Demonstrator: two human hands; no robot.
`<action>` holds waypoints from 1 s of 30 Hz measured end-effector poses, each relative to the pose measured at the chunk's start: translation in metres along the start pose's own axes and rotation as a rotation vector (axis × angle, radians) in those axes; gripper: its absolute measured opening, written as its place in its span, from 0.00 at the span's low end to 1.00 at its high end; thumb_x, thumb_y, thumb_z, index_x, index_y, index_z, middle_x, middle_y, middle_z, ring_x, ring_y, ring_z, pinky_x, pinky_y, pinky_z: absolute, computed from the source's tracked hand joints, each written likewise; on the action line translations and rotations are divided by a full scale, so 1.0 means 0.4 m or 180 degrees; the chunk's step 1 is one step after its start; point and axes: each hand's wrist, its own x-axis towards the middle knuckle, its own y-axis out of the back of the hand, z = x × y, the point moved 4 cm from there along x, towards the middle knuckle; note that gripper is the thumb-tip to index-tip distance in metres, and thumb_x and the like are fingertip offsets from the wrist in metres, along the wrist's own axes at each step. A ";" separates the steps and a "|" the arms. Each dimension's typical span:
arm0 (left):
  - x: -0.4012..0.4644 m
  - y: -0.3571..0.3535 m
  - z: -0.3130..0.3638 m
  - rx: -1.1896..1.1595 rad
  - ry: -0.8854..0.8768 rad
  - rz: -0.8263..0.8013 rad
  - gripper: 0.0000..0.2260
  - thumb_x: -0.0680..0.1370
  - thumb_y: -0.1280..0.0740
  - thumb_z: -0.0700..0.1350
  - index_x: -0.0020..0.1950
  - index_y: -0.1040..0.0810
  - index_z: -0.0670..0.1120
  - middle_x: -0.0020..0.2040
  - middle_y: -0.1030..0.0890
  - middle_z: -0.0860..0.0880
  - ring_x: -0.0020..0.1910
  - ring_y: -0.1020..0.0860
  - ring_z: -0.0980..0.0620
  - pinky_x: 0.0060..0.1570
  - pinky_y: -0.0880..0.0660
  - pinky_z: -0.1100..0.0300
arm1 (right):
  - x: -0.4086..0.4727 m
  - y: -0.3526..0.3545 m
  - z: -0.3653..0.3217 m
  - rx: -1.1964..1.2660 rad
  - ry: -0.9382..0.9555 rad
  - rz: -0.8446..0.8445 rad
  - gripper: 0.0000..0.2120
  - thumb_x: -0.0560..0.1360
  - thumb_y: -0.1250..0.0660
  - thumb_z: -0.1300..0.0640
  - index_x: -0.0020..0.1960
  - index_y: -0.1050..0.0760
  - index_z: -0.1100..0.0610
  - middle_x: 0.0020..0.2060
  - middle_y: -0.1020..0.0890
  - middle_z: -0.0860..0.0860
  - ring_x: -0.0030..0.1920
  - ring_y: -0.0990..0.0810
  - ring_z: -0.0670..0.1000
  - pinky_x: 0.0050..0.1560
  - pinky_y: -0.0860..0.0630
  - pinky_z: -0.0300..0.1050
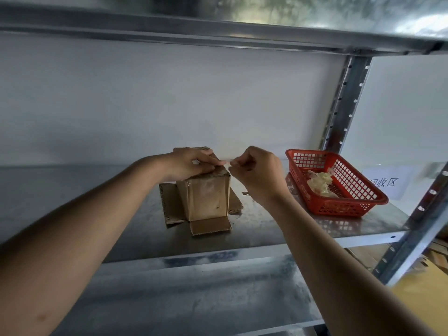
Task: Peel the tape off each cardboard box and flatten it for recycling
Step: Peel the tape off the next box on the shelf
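Box stands upright on the shelf, bottom flaps splayed flat. Left hand presses its top, fingers curled over the edge. Right hand pinches clear tape just beside it. Red basket holds wadded tape, right.

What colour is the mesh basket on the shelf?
Red basket, clearest in the head view, the only one.

Both bare forearms are reaching forward. The left hand is pressing down with curled fingers. The right hand is pinching, fingertips together.
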 end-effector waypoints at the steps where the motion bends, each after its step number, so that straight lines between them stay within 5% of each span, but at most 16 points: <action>1: 0.000 -0.001 0.001 0.0014 -0.0013 0.0013 0.12 0.85 0.36 0.51 0.65 0.19 0.64 0.56 0.23 0.66 0.65 0.26 0.63 0.76 0.37 0.49 | -0.001 0.001 0.007 -0.0007 -0.0051 -0.0013 0.07 0.71 0.24 0.62 0.38 0.21 0.54 0.34 0.15 0.45 0.38 0.17 0.43 0.36 0.22 0.42; 6: -0.007 0.000 0.005 -0.0104 0.0004 0.0008 0.13 0.86 0.37 0.51 0.66 0.18 0.64 0.58 0.22 0.63 0.66 0.26 0.61 0.76 0.37 0.48 | -0.012 -0.005 -0.007 0.0029 0.0280 -0.0244 0.12 0.71 0.23 0.64 0.52 0.14 0.51 0.39 0.13 0.41 0.40 0.15 0.38 0.43 0.18 0.35; 13: -0.011 0.000 0.003 -0.0108 0.0052 0.0002 0.11 0.86 0.37 0.51 0.62 0.18 0.64 0.61 0.21 0.61 0.68 0.26 0.59 0.76 0.37 0.45 | 0.006 -0.010 -0.053 -0.0587 0.0802 -0.0777 0.13 0.76 0.30 0.67 0.51 0.11 0.52 0.45 0.12 0.48 0.38 0.18 0.38 0.39 0.29 0.23; 16: -0.011 0.000 0.005 -0.0087 0.0043 0.0015 0.11 0.86 0.37 0.50 0.60 0.17 0.65 0.60 0.21 0.61 0.67 0.26 0.59 0.76 0.38 0.44 | 0.010 -0.008 -0.071 -0.0880 0.0956 -0.1077 0.13 0.79 0.32 0.65 0.54 0.12 0.52 0.47 0.13 0.48 0.38 0.20 0.38 0.41 0.30 0.25; 20: -0.016 0.003 0.004 -0.0093 0.0079 -0.0016 0.11 0.86 0.38 0.52 0.58 0.18 0.66 0.57 0.22 0.59 0.64 0.25 0.58 0.74 0.36 0.45 | 0.011 -0.011 -0.082 -0.0805 0.0974 -0.1131 0.08 0.79 0.27 0.57 0.58 0.14 0.52 0.46 0.13 0.48 0.44 0.15 0.46 0.47 0.20 0.40; 26: -0.026 0.016 -0.030 -0.0285 0.0533 -0.0098 0.16 0.87 0.40 0.52 0.70 0.26 0.72 0.78 0.32 0.61 0.80 0.38 0.52 0.80 0.46 0.52 | 0.026 -0.037 -0.064 -0.0951 0.0685 -0.1276 0.09 0.79 0.26 0.55 0.57 0.13 0.53 0.43 0.19 0.55 0.43 0.20 0.50 0.41 0.28 0.41; 30: -0.035 0.025 -0.055 -0.0414 0.0738 -0.0173 0.22 0.88 0.41 0.46 0.78 0.33 0.66 0.81 0.37 0.60 0.80 0.40 0.53 0.74 0.45 0.58 | 0.036 -0.034 -0.067 -0.0764 0.0454 -0.1673 0.10 0.79 0.27 0.54 0.59 0.14 0.45 0.44 0.18 0.46 0.41 0.19 0.42 0.43 0.24 0.38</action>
